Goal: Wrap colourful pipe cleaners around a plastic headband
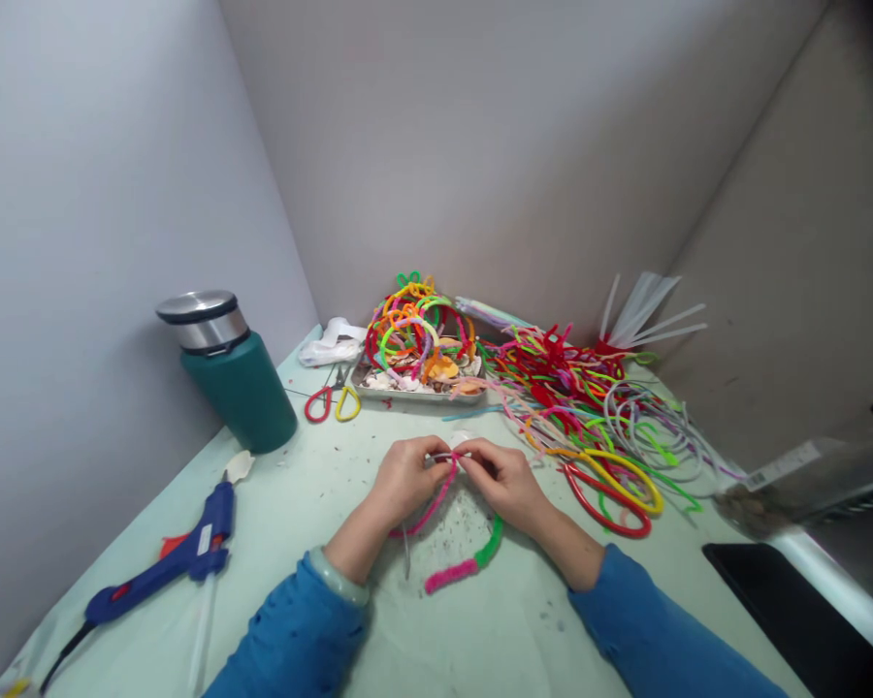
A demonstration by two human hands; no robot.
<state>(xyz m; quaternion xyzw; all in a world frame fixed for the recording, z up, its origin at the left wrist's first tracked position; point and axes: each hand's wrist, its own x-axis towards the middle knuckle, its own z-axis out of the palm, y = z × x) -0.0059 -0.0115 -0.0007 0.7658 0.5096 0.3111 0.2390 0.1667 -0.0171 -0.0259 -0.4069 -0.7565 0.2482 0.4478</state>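
I watch left hand (405,477) and right hand (507,482) pinch pink stem (446,487); near green-pink band (487,553) unclosed; far rings (405,318) look done.

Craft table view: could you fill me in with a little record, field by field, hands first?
Left hand's grip: fingertips at a pink fuzzy stem, exact hold unclear
Right hand's grip: fingertips pinching that stem
Nearer: green-and-pink fuzzy piece
Left side: blue glue gun, teal bottle
Behind: metal tray, scissors
Right side: fuzzy stem pile
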